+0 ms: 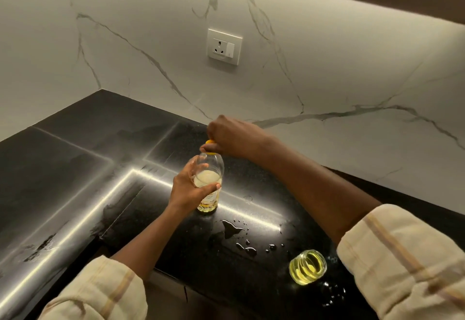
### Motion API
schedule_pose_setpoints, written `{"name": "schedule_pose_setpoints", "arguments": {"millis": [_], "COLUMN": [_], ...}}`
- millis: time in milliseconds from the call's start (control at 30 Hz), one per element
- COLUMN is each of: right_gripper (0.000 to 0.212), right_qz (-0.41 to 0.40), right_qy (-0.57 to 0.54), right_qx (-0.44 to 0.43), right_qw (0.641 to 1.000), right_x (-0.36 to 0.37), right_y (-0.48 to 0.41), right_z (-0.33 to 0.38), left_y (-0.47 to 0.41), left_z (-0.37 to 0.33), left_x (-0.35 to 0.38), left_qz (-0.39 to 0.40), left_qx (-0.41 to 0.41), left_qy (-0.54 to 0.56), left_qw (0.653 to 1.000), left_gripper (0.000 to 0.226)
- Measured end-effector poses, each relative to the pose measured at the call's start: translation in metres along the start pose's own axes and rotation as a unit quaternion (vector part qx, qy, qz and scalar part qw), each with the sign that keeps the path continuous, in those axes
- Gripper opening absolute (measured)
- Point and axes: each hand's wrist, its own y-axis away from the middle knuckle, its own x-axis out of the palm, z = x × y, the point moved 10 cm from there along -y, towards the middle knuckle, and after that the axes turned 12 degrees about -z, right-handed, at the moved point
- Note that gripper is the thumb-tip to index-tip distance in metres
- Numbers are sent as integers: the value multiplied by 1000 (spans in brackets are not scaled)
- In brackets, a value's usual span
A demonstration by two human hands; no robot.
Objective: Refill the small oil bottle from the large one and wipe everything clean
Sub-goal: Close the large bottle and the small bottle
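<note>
- Left hand wraps the large clear plastic oil bottle mid-frame; likely greasy, so grip the waist.
- Right hand pinches its yellow cap.
- Small open glass bottle, lower right, probably slick and breakable.

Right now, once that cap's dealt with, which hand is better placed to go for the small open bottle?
Right, probably. The small bottle stands near the right sleeve. The right hand only pinches the yellow cap, while the left hand steadies the large bottle.
</note>
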Motion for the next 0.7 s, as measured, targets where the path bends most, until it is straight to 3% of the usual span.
{"name": "schedule_pose_setpoints", "arguments": {"millis": [233,400,500,600,633,700], "right_gripper": [29,58,27,15,10,12], "right_qz": [-47,-18,-27,102,150,214], "right_qy": [72,-4,22,65,66,64], "right_qx": [44,153,241,360,405,471], "right_qw": [995,988,970,925,900,853], "right_x": [5,-28,-57,-46,-33,1], "right_y": [11,52,124,243,287,363], "right_z": [14,-13,-70,-123,-132,-134], "left_y": [3,2,3,13,22,54], "left_z": [-3,-4,-2,-5,-10,-26], "left_x": [4,4,5,0,-6,-18], "left_qz": [2,-2,-2,-42,-76,-162], "left_qx": [15,21,21,25,37,82], "left_qy": [-24,-38,-50,-63,-70,-62], "left_qw": [1000,999,999,997,994,981], "left_gripper": [88,78,94,123,126,109]}}
